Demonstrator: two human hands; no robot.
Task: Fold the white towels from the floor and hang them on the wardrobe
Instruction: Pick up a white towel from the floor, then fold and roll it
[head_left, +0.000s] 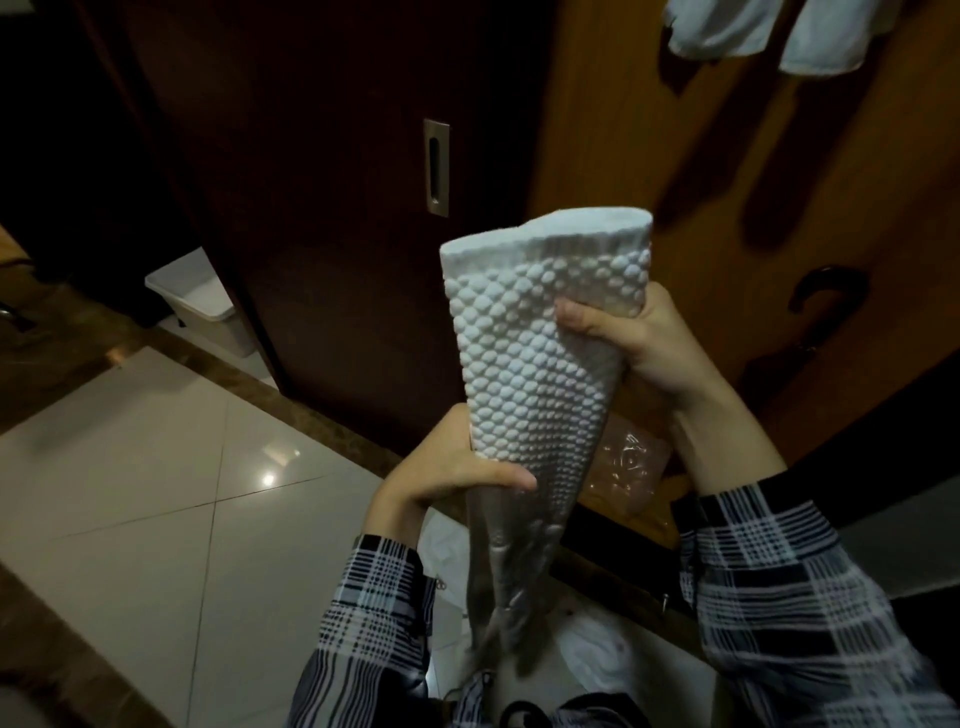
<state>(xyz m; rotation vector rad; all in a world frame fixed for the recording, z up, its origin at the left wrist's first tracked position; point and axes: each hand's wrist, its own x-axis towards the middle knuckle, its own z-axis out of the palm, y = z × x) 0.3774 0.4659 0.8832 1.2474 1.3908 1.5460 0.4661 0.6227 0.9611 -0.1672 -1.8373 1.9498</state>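
Observation:
A folded white towel (540, 332) with a bumpy waffle texture stands upright in front of me, its fold at the top and its loose end hanging down. My right hand (639, 343) grips its upper right edge, thumb across the front. My left hand (457, 467) holds it lower down on the left side. Two white towels (769, 31) hang at the top right over the light brown wardrobe door (701, 156). More white cloth (597, 654) lies on the floor near my feet.
A dark sliding wardrobe door (337, 208) with a metal recessed handle (436, 166) stands ahead. A white bin (208, 301) sits on the floor at the left. A dark curved handle (826, 291) is on the brown door. Glossy white tiles (156, 467) cover the floor.

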